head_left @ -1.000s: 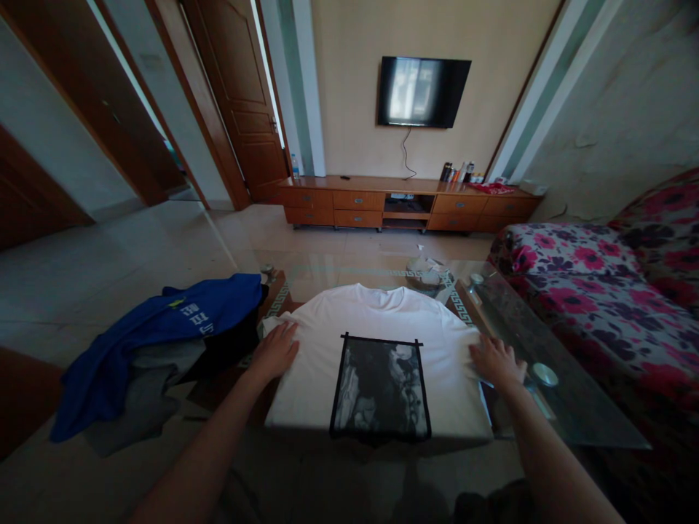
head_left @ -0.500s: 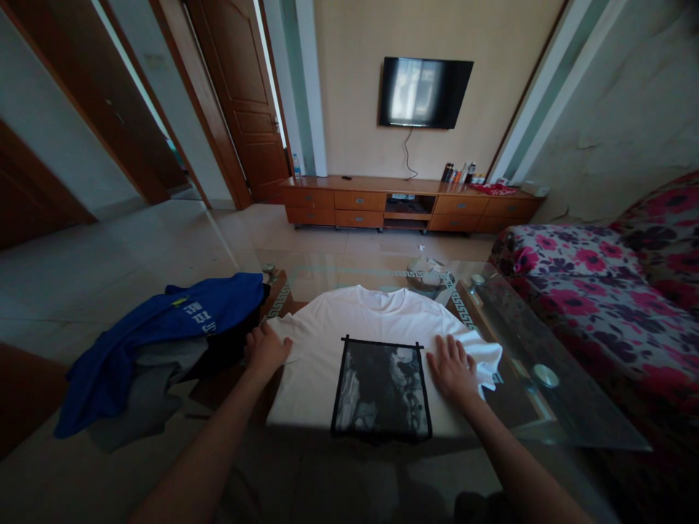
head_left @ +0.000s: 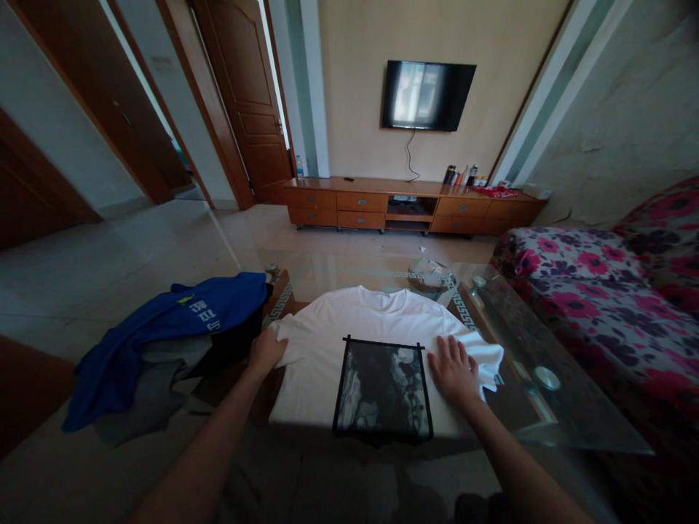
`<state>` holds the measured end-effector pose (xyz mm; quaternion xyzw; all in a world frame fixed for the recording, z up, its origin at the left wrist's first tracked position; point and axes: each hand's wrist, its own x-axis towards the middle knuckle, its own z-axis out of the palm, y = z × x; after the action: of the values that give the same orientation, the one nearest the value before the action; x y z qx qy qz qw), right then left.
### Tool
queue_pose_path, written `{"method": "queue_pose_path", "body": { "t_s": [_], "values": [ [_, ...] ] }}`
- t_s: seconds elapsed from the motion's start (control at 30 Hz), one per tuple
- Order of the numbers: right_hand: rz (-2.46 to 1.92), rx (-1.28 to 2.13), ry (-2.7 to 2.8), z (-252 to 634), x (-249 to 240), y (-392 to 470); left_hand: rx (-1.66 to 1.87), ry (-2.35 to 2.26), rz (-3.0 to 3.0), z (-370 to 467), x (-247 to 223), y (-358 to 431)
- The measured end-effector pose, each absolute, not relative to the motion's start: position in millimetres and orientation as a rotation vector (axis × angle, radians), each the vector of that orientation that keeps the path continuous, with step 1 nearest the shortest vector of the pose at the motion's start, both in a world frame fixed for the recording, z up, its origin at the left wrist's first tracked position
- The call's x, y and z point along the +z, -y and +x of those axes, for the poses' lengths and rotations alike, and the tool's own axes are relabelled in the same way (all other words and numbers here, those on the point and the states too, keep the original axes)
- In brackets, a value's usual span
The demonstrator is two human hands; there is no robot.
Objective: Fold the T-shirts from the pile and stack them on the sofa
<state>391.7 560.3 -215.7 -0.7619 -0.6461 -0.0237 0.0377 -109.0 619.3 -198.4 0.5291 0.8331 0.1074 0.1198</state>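
Note:
A white T-shirt [head_left: 317, 356] with a dark square print [head_left: 385, 389] lies spread on a glass table [head_left: 590, 407], its neckline facing away from me. My left hand [head_left: 267, 348] is at the left sleeve, thumb on top and the other fingers curled under its edge, closed on the cloth. On the right side of the shirt, beside the print, my right hand [head_left: 454, 370] rests flat with its fingers stretched out. Left of the shirt, near my left hand, a blue garment [head_left: 164, 320] with white lettering is heaped over grey and black cloth.
A sofa with flowered covers [head_left: 579, 280] stands to the right of the table. Across the room is a low wooden cabinet [head_left: 360, 207] with several bottles on it, below a wall-mounted television [head_left: 429, 94]. A clear plastic bag [head_left: 431, 273] shows near the table's far edge.
The fingers of my left hand, spread over the sleeve before, have curled in around its edge. My right hand and the shirt stay in place; the view has shifted slightly.

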Motion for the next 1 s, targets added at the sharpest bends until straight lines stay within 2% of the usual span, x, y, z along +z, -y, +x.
{"method": "queue_pose_path", "body": {
  "t_s": [0.47, 0.67, 0.73, 0.9, 1.0],
  "values": [
    [-2.337, -0.097, 1.986, 392.3, -215.7, -560.2, 0.809, -2.239, 1.52, -105.8, -193.5, -621.3],
    [-2.327, -0.109, 1.98, 392.6, -219.2, -560.7, 0.911, -2.12, 2.007, -73.8, -165.6, -608.9],
    [-2.332, -0.114, 1.975, 392.9, -220.8, -561.0, 0.844, -2.011, 2.264, -54.2, -159.3, -597.7],
    [-2.344, -0.129, 1.968, 393.8, -223.2, -561.9, 0.293, -1.602, 2.678, -10.0, -160.9, -566.2],
    [-2.353, -0.112, 1.97, 394.2, -223.2, -562.2, 0.237, -1.626, 2.684, -2.0, -170.9, -559.2]
  ]
}}
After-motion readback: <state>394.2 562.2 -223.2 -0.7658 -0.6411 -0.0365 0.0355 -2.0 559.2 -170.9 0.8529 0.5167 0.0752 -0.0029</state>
